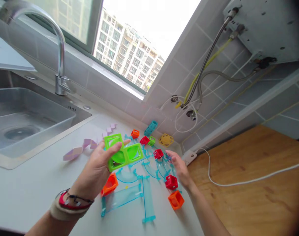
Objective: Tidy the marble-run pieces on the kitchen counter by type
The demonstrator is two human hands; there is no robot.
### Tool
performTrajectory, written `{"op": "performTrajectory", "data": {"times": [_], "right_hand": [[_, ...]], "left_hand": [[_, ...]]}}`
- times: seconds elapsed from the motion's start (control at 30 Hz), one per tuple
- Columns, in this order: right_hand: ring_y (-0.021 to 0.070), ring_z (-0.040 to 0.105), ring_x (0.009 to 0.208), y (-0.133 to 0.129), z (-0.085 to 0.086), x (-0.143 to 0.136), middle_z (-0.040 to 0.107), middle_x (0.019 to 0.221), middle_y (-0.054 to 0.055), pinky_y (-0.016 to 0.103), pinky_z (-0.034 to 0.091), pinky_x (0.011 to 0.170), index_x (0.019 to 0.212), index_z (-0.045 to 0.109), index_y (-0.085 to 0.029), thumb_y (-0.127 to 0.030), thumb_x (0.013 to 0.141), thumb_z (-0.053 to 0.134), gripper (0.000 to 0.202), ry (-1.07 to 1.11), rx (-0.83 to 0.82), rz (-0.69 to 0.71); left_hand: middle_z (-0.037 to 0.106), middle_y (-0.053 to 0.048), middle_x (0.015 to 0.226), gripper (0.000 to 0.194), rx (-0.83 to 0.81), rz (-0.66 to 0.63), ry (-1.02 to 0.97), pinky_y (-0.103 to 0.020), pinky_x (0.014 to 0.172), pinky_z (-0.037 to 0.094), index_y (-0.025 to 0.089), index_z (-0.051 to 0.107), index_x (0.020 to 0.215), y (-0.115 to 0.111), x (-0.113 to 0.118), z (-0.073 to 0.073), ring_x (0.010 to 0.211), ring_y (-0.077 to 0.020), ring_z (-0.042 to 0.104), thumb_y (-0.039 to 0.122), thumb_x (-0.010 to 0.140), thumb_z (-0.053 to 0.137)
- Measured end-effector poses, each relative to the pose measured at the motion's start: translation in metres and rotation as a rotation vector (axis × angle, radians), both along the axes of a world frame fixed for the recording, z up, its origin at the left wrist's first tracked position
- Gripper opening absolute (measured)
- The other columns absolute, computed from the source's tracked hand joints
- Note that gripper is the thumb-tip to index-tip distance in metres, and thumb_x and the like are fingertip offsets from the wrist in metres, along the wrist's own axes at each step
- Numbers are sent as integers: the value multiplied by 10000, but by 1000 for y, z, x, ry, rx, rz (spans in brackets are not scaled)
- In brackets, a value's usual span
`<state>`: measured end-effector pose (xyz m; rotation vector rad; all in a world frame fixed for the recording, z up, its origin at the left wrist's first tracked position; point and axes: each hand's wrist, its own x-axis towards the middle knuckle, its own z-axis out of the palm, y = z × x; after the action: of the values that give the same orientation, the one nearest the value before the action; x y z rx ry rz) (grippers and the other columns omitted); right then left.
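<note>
L hand (96, 165), left of ctr, grips a lime-green L-shaped toy frame (125, 156) btwn thumb & fingers; the frame is held above the white countertop (48, 193), approx. mid-frame. R hand (180, 168), right of ctr, is open w/ fingers extended, near a red cube frame (158, 154) & translucent blue curved track pieces (163, 168); contact can't be told. Lower ctr: straight blue track pieces (148, 198), w/ an orange cube frame (110, 184) by their upper left end. Just above ctr, near the wall: teal rectangular block (150, 128) & yellow polyhedral frame (166, 140). Upper left: chrome faucet (61, 59) beside steel sink (82, 115).
</note>
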<state>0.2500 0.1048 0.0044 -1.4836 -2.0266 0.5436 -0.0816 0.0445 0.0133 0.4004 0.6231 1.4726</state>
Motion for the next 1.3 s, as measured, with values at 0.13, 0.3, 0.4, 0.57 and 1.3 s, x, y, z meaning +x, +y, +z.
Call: {"op": "performTrajectory", "data": {"times": [0.13,0.3,0.4,0.57,1.3], "right_hand": [[279,621,1244,78,-13,-31,682,1324,140,413,493,1053,1276,673,-170,-621,1045,161,721,-139,-15,-20],[292,561,1307,143,-32,-54,648,1355,172,432,388,1140,1295,660,-125,-425,1042,390,476,-348,-30,-30],[300,494,1381,162,-38,-59,560,1461,197,428,337,1176,1450,526,-111,-259,894,653,589,-482,-40,5],[312,485,1405,179,-45,-60,528,1495,220,424,369,1157,1543,396,-109,-155,812,720,801,-625,-72,7],[258,654,1109,184,-62,-37,628,1302,102,474,568,927,1281,610,-172,-332,978,654,345,-94,-103,-322]], "left_hand": [[742,-129,1218,433,-8,121,5,-311,845,642,169,611,1248,7,-29,-4,1063,-263,742,246,851,766],[729,-151,1248,431,13,82,-20,-347,798,652,162,630,1218,9,-35,-15,1012,-263,753,248,826,789],[721,-156,1262,393,26,38,-38,-355,808,650,143,668,1187,12,-38,-22,1028,-283,749,304,845,776],[689,-152,1322,419,8,32,-35,-373,863,639,147,670,1211,16,-43,-31,1088,-293,728,320,845,779],[711,-114,1194,475,-3,-30,46,-302,765,609,169,652,1184,12,-33,-28,1008,-257,713,354,783,826]]}}
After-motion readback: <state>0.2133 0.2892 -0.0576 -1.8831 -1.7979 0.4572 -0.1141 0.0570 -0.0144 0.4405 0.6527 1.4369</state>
